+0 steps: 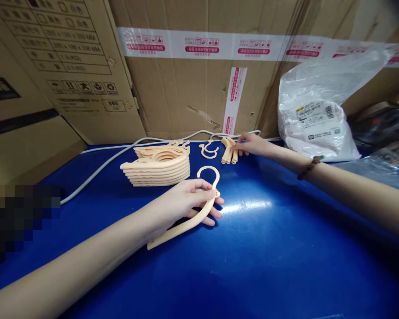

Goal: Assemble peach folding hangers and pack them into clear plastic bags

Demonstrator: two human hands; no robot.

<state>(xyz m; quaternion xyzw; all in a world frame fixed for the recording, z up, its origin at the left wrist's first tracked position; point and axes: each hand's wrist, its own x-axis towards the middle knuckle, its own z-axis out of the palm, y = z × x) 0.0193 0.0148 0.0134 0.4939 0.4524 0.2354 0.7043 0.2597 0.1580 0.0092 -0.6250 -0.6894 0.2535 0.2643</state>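
One smooth, hooked piece (185, 226) | left hand (193, 193): pinching it | right hand (248, 144): touching curved tubes (226, 151), grip unclear

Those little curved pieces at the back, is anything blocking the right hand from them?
Nothing that I can see: the right hand is right at the curved pieces. Loose hooks lie on their other side.

A brown bracelet (310, 167) (perhaps beaded), touched with green.

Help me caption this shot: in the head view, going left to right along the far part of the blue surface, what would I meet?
Stack of hanger pieces, loose hooks, short curved pieces, right hand, white plastic bag.
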